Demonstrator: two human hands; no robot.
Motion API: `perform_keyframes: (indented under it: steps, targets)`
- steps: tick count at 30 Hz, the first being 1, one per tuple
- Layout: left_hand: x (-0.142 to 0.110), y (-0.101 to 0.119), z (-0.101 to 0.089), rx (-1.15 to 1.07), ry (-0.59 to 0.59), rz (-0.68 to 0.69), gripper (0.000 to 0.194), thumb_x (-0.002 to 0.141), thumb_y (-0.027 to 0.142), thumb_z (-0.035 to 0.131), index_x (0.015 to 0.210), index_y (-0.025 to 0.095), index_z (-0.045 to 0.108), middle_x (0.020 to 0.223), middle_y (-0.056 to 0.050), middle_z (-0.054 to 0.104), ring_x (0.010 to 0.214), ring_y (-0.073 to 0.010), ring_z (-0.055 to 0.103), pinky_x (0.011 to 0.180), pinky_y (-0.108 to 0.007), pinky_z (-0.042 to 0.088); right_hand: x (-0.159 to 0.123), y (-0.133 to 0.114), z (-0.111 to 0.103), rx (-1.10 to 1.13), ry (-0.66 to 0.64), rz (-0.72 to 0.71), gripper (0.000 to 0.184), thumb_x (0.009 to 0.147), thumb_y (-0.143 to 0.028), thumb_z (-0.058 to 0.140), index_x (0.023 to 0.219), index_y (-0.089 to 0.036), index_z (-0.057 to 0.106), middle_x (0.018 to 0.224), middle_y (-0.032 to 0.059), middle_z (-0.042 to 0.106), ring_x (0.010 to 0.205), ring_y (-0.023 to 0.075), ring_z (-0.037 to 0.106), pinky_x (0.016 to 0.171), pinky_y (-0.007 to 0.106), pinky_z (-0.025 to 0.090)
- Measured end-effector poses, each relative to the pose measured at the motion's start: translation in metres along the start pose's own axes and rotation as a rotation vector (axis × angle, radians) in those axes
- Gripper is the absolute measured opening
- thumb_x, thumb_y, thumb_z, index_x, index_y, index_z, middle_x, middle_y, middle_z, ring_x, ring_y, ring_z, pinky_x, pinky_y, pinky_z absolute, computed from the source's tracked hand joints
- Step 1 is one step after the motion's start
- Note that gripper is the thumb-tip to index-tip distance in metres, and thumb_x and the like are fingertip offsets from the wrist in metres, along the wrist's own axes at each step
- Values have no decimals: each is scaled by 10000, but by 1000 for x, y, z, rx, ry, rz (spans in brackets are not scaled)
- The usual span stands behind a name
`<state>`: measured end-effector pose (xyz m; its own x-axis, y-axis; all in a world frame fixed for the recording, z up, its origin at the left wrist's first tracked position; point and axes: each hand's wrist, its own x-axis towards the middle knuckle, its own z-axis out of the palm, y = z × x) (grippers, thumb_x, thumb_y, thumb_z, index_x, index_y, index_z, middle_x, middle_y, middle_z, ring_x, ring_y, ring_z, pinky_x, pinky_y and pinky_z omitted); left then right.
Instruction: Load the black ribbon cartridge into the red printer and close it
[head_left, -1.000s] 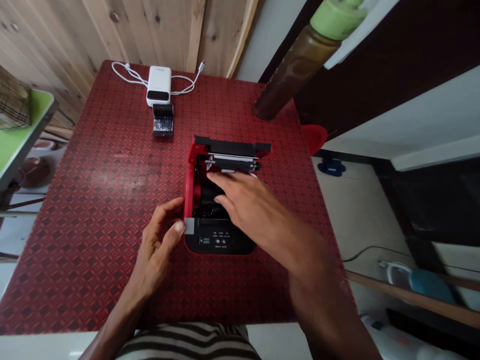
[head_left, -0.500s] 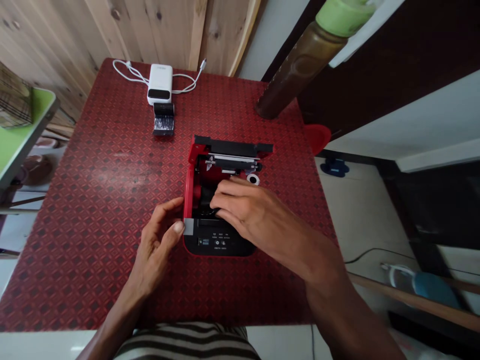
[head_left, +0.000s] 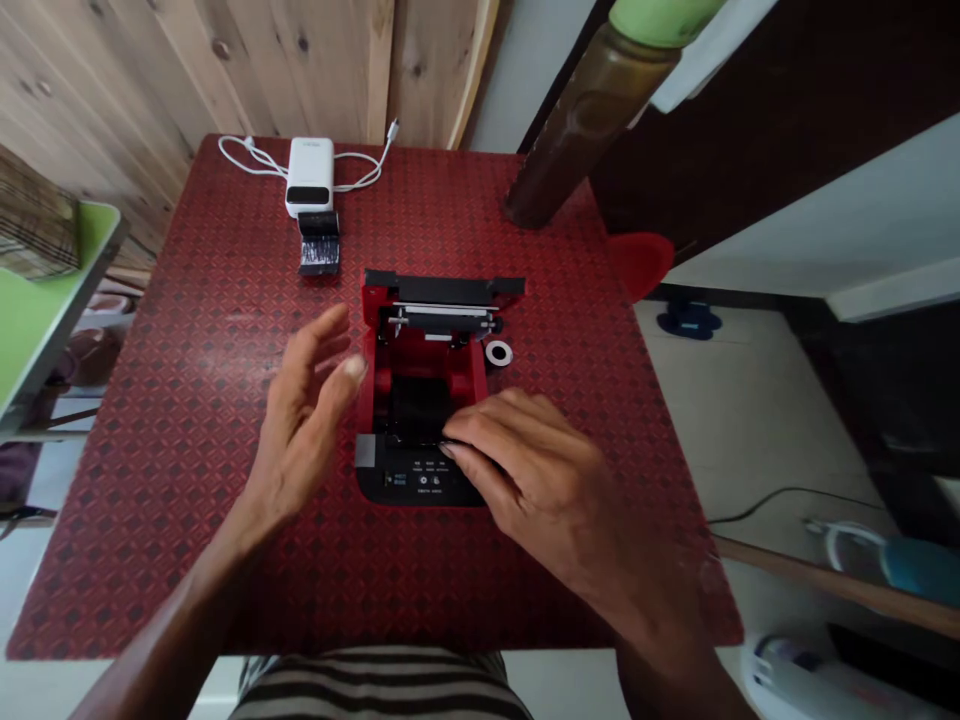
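A small red and black printer [head_left: 424, 480] lies on the table with its lid [head_left: 446, 290] raised. Inside its red bay sits a black roll [head_left: 420, 402]. My right hand [head_left: 532, 460] is closed at the bay's front right corner, thumb and forefinger pinched at the front edge of the roll. Its fingertips partly hide what they grip, which looks like the roll's loose end. My left hand [head_left: 304, 420] hovers just left of the printer, fingers apart, holding nothing. A white ring with a black centre [head_left: 499, 353] is at the printer's right side.
A white power bank [head_left: 310, 165] with a white cable [head_left: 367, 172] lies at the back left, a curled black strip [head_left: 319, 243] before it. A tall brown bottle with a green cap [head_left: 577, 125] stands at the back right of the red patterned table [head_left: 187, 400].
My left hand has let go of the printer's left side and lifted away. My right hand has drawn back toward the front right, uncovering the roll. The view has shifted slightly.
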<state>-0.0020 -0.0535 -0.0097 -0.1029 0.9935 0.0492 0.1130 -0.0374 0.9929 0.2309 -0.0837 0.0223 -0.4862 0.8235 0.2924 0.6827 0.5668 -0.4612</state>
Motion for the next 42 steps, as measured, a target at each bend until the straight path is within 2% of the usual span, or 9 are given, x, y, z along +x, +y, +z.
perform_keyframes:
  steps: [5,8,12,14,16,21,26,37,42]
  targets:
    - [32,1,9,-94,-41,96,452,1114,644,663,1336,265,769,1353,-73,783,1299,-302,709,1091,-442,554,-9,-8,1,-75,33,1,195,1106,-30,632,1065,-174,757,1073,63,842,975,227,757,899,407,580]
    - [29,4,10,-97,0,103,408,1122,650,662,1190,269,791,1208,-50,768,1136,-251,704,1025,-406,560,-11,-14,2,-183,86,-23,187,1092,-22,650,1086,-142,793,1048,80,846,947,239,754,851,415,600]
    - [9,8,9,-51,19,65,204,1072,493,790,1072,289,780,1249,-31,775,1202,-251,713,1108,-408,565,-13,-20,5,-267,194,-87,230,1092,-9,632,1072,-126,829,977,100,857,883,239,750,774,389,630]
    - [-3,6,8,-92,17,12,170,1015,395,849,1115,283,767,1388,-38,768,1324,-269,711,1170,-423,563,-14,-23,7,-292,230,-104,242,1093,-5,622,1063,-117,835,971,114,863,871,242,752,771,388,646]
    - [-14,-1,6,-133,10,-47,343,975,376,882,1272,279,740,1456,-71,759,1389,-297,710,1184,-454,583,-16,-25,9,-310,244,-100,241,1090,-1,622,1079,-119,832,1012,128,875,920,252,771,810,396,664]
    - [-28,-18,2,-184,-62,-197,607,977,459,892,1511,272,671,1590,-129,727,1477,-352,705,1230,-520,590,-19,-22,18,-319,288,-50,145,1051,-34,740,1095,-158,799,1324,182,868,1251,323,812,1022,473,670]
    - [-28,-21,2,-270,-115,-201,545,972,444,912,1467,288,745,1542,-92,778,1461,-351,729,1255,-529,589,-19,-17,25,-229,276,-58,156,1065,-18,698,1100,-164,739,1307,138,887,1249,299,850,1085,466,661]
    - [-29,-16,4,-218,-92,-216,563,982,451,900,1494,283,738,1547,-98,772,1407,-347,759,1206,-514,624,-19,-20,25,-156,251,-3,116,1095,-82,692,1164,-170,722,1310,117,886,1268,274,843,1137,449,657]
    - [-41,-22,-3,-232,-59,-261,505,1059,489,815,1527,311,750,1583,-83,752,1511,-349,686,1333,-554,493,-33,-21,22,-79,341,52,321,1086,-104,728,1400,-151,680,1370,165,848,1347,274,796,1155,459,669]
